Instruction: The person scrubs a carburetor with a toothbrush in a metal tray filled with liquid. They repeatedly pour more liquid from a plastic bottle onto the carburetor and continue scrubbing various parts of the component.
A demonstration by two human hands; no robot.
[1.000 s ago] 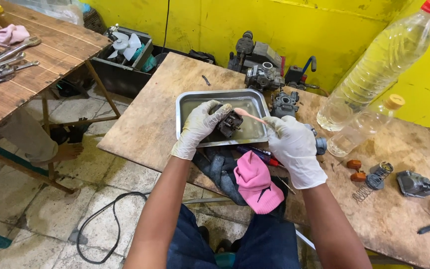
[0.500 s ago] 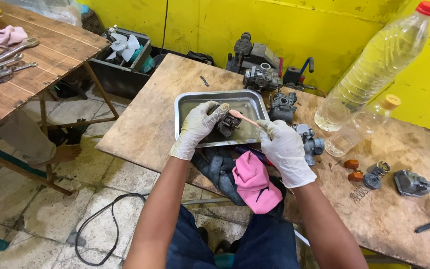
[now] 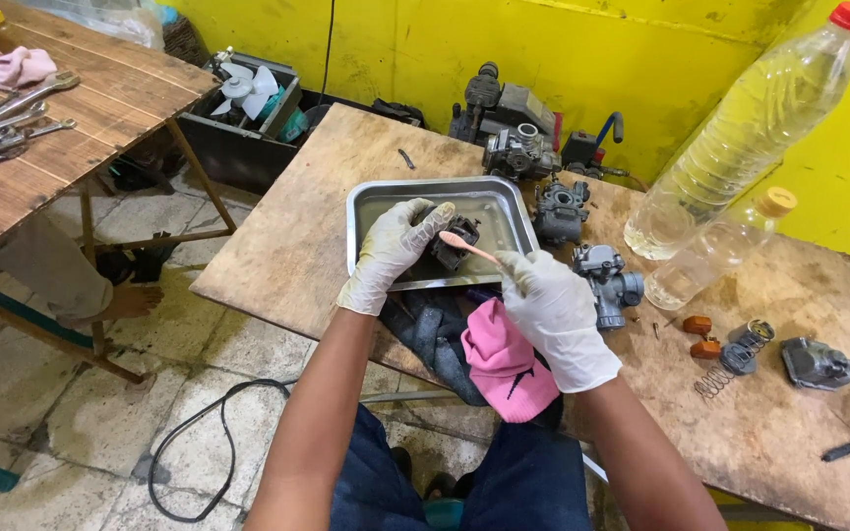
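A dark metal carburetor part [image 3: 453, 239] sits over the liquid in a steel tray [image 3: 371, 202] on the wooden board. My left hand [image 3: 392, 251], in a white glove, grips that part from the left. My right hand [image 3: 555, 311], also gloved, holds a pink toothbrush [image 3: 466, 246] whose head touches the part. A pink cloth [image 3: 504, 359] and a dark rag [image 3: 432, 334] lie at the board's near edge, just under my hands.
Several carburetors [image 3: 610, 280] stand right of and behind the tray. A large plastic bottle [image 3: 740, 138] and a small one [image 3: 715, 251] lean at the right. Springs and small parts [image 3: 740, 356] lie far right. A bench with wrenches [image 3: 12, 128] stands left; a black cable [image 3: 189, 442] lies on the floor.
My right hand has shifted slightly left and down with the toothbrush across the part. My left hand keeps its grip on the part in the tray.
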